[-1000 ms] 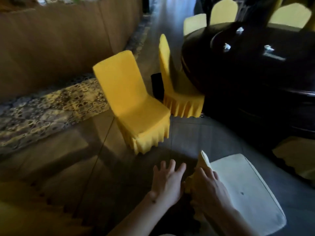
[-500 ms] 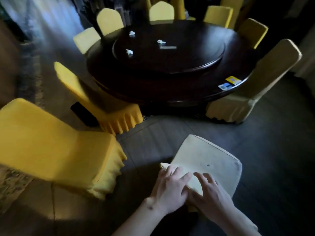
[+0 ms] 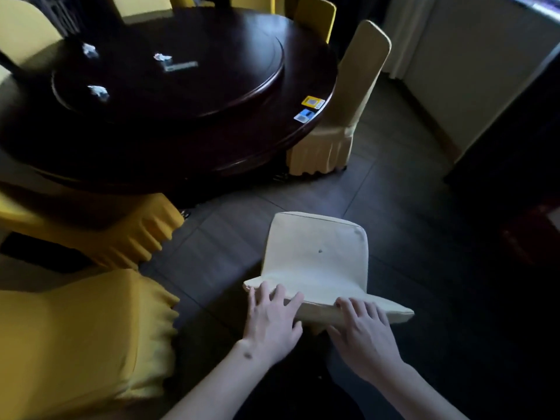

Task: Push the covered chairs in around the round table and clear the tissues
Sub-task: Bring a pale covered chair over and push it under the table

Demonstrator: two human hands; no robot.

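Dim dining room: your left hand [image 3: 270, 324] and right hand [image 3: 363, 336] rest flat, fingers straight, gripping nothing, on the chair [image 3: 318, 265]; shove unevenly and it could skew wide of the tabletop [image 3: 181, 137].

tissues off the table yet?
No: three crumpled tissues lie on the round table's turntable, while both hands, left hand and right hand, rest on the pale chair's backrest.
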